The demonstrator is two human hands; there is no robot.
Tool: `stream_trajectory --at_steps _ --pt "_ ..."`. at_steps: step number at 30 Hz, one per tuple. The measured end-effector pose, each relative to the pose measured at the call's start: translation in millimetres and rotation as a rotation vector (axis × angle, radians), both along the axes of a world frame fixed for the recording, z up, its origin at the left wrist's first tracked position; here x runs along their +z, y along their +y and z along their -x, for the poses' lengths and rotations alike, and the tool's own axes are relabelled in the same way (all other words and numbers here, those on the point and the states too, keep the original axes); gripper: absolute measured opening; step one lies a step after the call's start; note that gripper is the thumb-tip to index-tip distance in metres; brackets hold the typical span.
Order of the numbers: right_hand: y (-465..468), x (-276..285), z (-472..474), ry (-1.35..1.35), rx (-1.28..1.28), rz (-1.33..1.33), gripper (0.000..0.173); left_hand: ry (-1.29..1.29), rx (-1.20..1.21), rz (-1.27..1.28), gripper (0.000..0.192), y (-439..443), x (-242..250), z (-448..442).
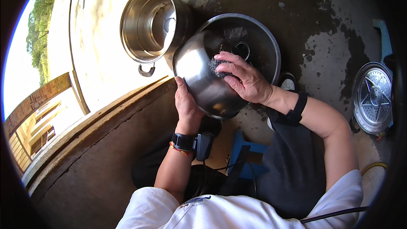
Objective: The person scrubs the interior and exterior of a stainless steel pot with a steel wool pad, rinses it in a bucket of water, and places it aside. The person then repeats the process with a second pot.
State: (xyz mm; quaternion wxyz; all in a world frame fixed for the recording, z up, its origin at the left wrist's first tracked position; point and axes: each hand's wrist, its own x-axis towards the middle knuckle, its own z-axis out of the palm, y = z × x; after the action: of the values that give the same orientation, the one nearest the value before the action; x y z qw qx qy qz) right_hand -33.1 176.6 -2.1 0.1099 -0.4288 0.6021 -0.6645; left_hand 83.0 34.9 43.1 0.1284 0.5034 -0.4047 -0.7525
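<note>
A round, domed metal lid or bowl (195, 66) is tilted in front of me, its shiny outer side up. My left hand (187, 103) grips its near left rim, thumb on top. My right hand (244, 76) presses a dark metal scouring pad (219, 66) against the domed surface, fingers curled over it. Beneath and behind the dome lies a wide metal basin (276, 43) with dark contents and a ring-like piece showing inside; the dome hides part of it.
A deep stainless steel pot (133, 27) with two black handles stands beyond, on the left. At the far right is a perforated metal steamer tray (376, 98) in a rimmed piece. A blue plastic stool (246, 152) sits between my legs. Wet patches mark the concrete floor (330, 51); a ledge (105, 119) runs along the left.
</note>
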Motion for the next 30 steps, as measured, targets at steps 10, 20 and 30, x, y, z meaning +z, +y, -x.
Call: stream_trajectory --at_steps 10,20,30 --pt "-16.8 -12.8 -36.9 0.292 0.232 -0.116 0.032 -0.097 0.001 -0.027 0.058 -31.2 -27.9 -44.4" --pt "-100.8 -42.3 58.4 -0.201 0.15 -1.187 0.038 -0.35 -0.047 0.322 0.061 -11.5 -24.3 -44.1" --pt "16.5 -1.2 -33.4 0.304 0.082 -0.35 0.045 -0.307 0.125 0.237 0.056 -13.6 -34.8 -55.3"
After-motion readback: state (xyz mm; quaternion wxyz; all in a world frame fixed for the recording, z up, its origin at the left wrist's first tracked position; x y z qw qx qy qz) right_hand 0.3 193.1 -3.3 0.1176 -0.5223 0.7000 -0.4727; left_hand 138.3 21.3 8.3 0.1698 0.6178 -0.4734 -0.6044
